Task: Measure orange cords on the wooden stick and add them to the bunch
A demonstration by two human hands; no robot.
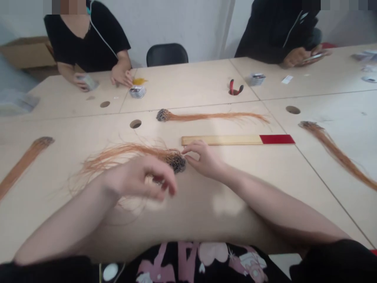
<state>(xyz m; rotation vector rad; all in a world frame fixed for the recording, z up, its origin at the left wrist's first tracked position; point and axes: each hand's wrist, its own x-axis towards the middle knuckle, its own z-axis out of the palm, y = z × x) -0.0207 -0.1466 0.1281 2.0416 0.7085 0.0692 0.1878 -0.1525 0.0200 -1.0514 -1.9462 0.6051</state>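
Note:
A bundle of thin orange strands [118, 155] lies on the table [206, 196] in front of me, its dark netted end [176, 162] pointing right. My right hand [203, 159] pinches that dark end with thumb and fingertips. Nearer to me, my left hand [141, 181] hovers over the strands just left of the dark end, fingers curled downward and blurred by motion; I cannot make out anything in it. A wooden ruler with a red end [238, 140] lies just beyond my right hand.
More orange strand bundles lie at the centre back [212, 116], far left [23, 163] and right [335, 151]. Red pliers [235, 88] and small packs [138, 92] sit farther back. Two people in black sit across the table, hands busy. Round holes [135, 124] dot the tabletop.

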